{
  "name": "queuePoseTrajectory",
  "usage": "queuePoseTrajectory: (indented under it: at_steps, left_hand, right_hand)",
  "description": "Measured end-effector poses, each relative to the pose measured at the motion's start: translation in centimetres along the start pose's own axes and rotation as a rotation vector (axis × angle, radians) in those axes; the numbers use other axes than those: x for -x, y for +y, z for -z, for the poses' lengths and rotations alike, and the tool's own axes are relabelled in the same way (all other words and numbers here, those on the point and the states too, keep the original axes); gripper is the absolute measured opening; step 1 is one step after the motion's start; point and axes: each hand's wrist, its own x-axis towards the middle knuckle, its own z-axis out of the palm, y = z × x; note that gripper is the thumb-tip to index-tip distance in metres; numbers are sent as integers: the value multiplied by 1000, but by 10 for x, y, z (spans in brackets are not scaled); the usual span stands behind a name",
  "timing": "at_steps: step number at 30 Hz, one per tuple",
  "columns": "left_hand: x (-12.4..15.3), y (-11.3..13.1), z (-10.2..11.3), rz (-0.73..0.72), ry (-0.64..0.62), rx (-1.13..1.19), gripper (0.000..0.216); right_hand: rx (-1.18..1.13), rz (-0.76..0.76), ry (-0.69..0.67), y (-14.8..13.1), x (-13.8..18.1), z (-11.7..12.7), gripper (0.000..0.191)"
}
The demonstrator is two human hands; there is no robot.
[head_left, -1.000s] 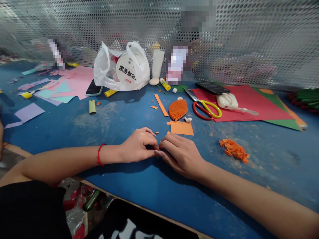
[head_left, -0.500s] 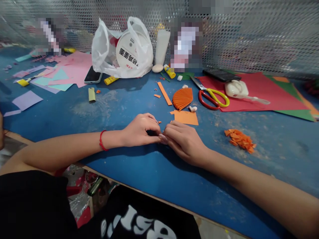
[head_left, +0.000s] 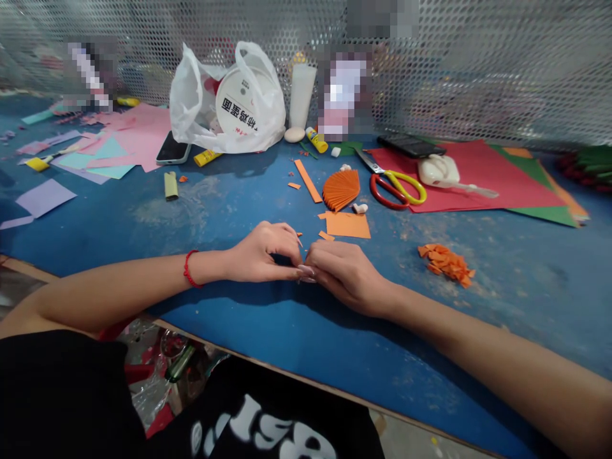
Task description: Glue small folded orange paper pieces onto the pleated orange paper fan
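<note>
My left hand (head_left: 266, 253) and my right hand (head_left: 347, 275) meet fingertip to fingertip above the front of the blue table. Both are closed in a pinch, and whatever lies between the fingers is too small or hidden to make out. Just beyond them is an orange paper rectangle (head_left: 348, 225) with small scraps beside it. Behind that sits a pleated orange paper fan (head_left: 341, 190), with a narrow orange strip (head_left: 308, 181) to its left. A heap of small orange paper pieces (head_left: 447, 263) lies to the right of my right hand.
Scissors (head_left: 394, 189) with red and yellow handles rest against red paper (head_left: 502, 175) at right. A white plastic bag (head_left: 191, 108) holding a round tub stands at the back, near a phone (head_left: 173, 148) and glue sticks (head_left: 208, 157). A mesh panel (head_left: 478, 64) rises behind.
The view has shifted slightly, so the things on the table appear a little further left. My hands stay pinched together, and the fingertips have moved only slightly.
</note>
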Motion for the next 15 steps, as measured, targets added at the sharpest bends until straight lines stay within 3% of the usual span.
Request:
queuePoseTrajectory:
  at_steps: [7,15]
  left_hand:
    - [1,-2,-2,-13,37,-1,24]
    - [5,2,-4,7,116,-42,27]
  right_hand:
    - [-22,-68,77,-2,3,1,27]
    - [-202,-427,366,-3,-3,3,32]
